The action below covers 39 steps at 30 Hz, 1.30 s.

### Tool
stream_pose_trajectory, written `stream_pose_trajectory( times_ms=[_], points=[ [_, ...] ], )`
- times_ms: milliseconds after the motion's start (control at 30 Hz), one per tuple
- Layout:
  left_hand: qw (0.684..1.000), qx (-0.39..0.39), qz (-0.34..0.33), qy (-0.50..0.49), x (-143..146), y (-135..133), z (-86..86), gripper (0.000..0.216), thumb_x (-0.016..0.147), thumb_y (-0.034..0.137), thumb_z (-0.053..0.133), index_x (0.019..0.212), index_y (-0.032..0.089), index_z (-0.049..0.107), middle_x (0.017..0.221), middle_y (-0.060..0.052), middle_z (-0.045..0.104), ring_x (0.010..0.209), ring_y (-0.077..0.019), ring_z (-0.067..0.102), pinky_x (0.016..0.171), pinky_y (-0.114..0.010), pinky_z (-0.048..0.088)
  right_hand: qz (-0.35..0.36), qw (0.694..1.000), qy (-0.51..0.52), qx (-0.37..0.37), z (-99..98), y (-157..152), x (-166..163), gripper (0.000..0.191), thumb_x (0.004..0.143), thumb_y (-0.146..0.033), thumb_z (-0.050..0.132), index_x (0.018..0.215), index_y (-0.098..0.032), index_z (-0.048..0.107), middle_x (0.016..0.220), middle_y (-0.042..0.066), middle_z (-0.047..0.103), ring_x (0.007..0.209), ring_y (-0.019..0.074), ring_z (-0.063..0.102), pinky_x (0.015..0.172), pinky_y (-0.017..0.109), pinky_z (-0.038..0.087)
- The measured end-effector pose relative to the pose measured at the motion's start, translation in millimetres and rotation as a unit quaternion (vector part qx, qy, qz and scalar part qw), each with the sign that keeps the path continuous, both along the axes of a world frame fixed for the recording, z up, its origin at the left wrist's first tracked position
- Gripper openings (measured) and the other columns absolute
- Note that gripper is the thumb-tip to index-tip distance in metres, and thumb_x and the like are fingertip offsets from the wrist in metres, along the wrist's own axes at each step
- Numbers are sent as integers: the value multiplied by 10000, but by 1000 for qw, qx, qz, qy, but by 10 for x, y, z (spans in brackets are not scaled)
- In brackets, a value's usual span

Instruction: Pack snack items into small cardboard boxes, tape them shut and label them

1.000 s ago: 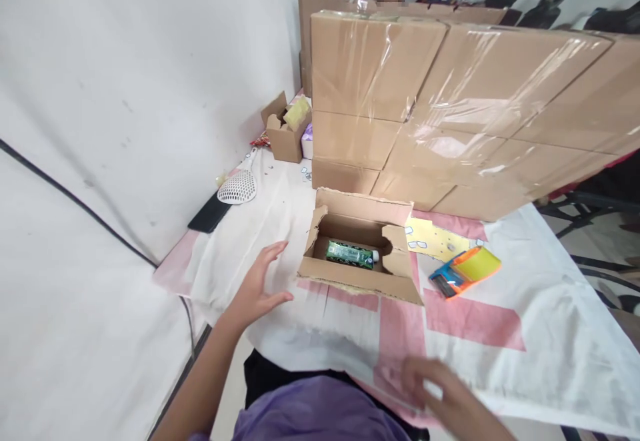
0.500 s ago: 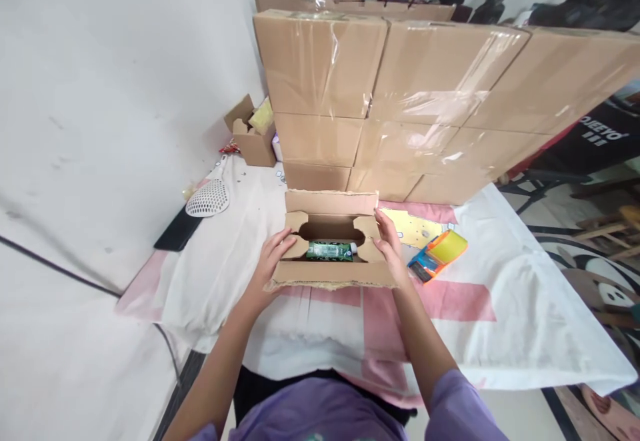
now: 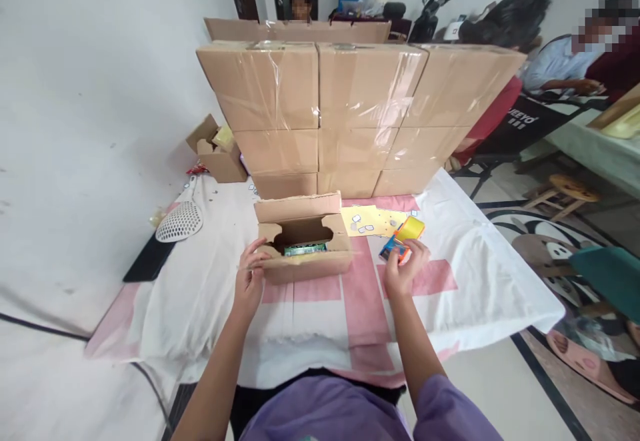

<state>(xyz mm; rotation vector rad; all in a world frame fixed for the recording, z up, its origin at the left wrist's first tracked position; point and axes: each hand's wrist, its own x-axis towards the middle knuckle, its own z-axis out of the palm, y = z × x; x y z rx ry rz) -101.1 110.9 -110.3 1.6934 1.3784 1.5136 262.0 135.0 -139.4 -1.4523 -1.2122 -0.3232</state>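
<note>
An open cardboard box [image 3: 310,271] sits on the cloth in front of me with its flaps raised. Inside lies a green tube-like pack [image 3: 305,249], partly hidden by the near flap. My left hand [image 3: 250,274] grips the box's left end, fingers over the flap. To the right of the box, my right hand [image 3: 407,271] has its fingers around the near end of a tape dispenser [image 3: 413,228], blue and orange with a yellow roll. The dispenser rests on the table beside yellow sheets [image 3: 367,221].
Taped cardboard boxes [image 3: 357,88] form a wall at the table's back. On the left are a white perforated scoop [image 3: 181,221], a black flat object [image 3: 147,254] and a small open box [image 3: 225,161]. Other people sit beyond, and a wooden stool [image 3: 573,188] stands right.
My right hand has left the box's right side and moved right onto the tape dispenser. My left hand stays on the box, which now sits lower on the table. The view has shifted right.
</note>
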Motion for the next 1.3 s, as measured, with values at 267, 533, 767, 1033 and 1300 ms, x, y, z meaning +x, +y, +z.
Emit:
stream_pose_trajectory(
  times_ms=[267, 533, 767, 1033, 1300],
  points=[
    [991, -89, 53, -84, 104, -53, 123, 565, 968, 387, 542, 1510, 326, 390, 1517, -102, 473, 1402, -271, 447, 1159, -474, 372, -46, 998, 22, -37, -40, 132, -30, 235, 862, -263, 519, 1086, -191, 523, 1127, 144, 564, 1134, 318, 497, 1001, 561, 352],
    [925, -34, 27, 377, 128, 266, 710, 780, 787, 73, 455, 1527, 317, 424, 1696, -68, 127, 1553, -385, 53, 1195, -680, 116, -34, 995, 94, -10, -9, 97, 48, 281, 837, -227, 527, 1114, -186, 515, 1167, 151, 549, 1156, 304, 502, 1014, 523, 409],
    [825, -37, 6, 563, 366, 483, 1143, 987, 640, 74, 530, 1583, 180, 258, 1577, -172, 390, 1507, -396, 230, 1176, -717, 106, -8, 968, 250, -2, -77, 103, 94, 369, 829, -232, 546, 1193, -188, 502, 1234, 132, 519, 1182, 268, 534, 1011, 456, 465],
    [864, -16, -13, 503, 352, 160, 786, 387, 1028, 294, 362, 1333, 203, 581, 1360, -119, 620, 1208, -266, 605, 1083, -488, 414, 19, 943, 325, -61, -132, 169, 144, 410, 827, -326, 578, 1209, -183, 542, 1162, 105, 624, 1067, 260, 607, 948, 422, 483],
    [873, 5, -11, 488, 345, 59, 616, 592, 944, 542, 561, 1428, 205, 508, 1479, -131, 526, 1343, -318, 512, 1169, -509, 349, 16, 943, 324, -80, -160, 190, 194, 414, 814, -356, 588, 1192, -196, 537, 1161, 94, 630, 1060, 255, 617, 939, 410, 488]
  ],
)
